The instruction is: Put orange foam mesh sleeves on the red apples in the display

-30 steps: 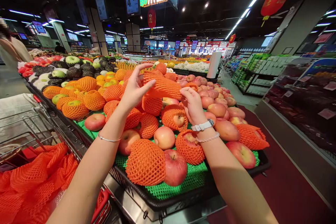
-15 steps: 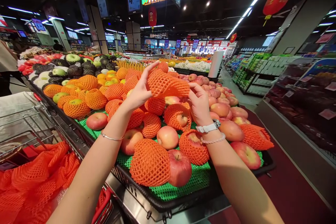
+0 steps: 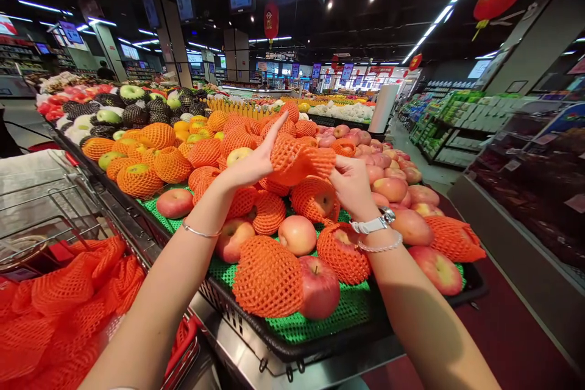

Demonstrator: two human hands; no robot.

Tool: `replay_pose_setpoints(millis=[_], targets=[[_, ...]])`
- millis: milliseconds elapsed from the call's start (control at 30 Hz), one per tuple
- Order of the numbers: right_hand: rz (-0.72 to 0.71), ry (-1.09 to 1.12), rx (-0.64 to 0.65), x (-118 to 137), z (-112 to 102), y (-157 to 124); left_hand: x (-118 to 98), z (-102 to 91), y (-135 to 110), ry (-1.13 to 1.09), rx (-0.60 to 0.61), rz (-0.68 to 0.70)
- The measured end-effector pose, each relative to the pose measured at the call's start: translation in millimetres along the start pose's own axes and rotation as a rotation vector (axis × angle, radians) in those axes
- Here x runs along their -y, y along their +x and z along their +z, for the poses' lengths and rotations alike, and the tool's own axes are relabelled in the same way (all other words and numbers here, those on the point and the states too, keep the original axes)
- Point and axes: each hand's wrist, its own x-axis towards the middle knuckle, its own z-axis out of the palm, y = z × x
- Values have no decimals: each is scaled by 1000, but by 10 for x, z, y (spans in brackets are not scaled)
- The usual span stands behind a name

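"What's farthest left of the fingers?"

"A slack heap of orange-red netting [image 3: 68, 304], its mesh crumpled into soft folds, inside a wire cart [image 3: 187, 336]."

"And nearer the left fingers?"

"Rounded fruits in yellow-orange mesh [image 3: 139, 180], the strands swelling like honeycomb."

"How does the left hand [image 3: 253, 161] stand?"

"One straight digit points upward. The others are hidden by the sleeve, so I can't tell if they're spread or together."

"Where exactly is that sleeve?"

"The orange foam sleeve [image 3: 299, 161] is between the two hands, above the fruit: a stretchy-looking lattice tube, puffed and rounded at the left fingers, narrower and flatter toward the right ones."

"What's below it?"

"A smooth bare apple [image 3: 297, 234], round, pink and yellow, and nearer the viewer a coarse green mesh liner [image 3: 292, 329]."

"And the right hand [image 3: 351, 180]?"

"Fingers curled together, clamped on the sleeve's right end."

"Past them?"

"Smooth pinkish apples [image 3: 390, 187] near the knuckles; farther right, a creased orange net wrap [image 3: 452, 237] tapering to a point."
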Motion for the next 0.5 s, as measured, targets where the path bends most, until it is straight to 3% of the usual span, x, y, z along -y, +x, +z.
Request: replay_pose_setpoints(millis=[67,133,233,367,500], targets=[[7,-71,155,29,2,-14,22,19,21,26,15,31],[1,-167,200,28,-5,-22,34,34,37,60,36,55],[-11,-240,136,6,-11,-26,19,66,39,70,48,79],[-23,-307,153,3,31,-41,-7,164,32,60,59,82],[-135,-394,54,-1,91,-73,22,271,51,-5,3,121]])
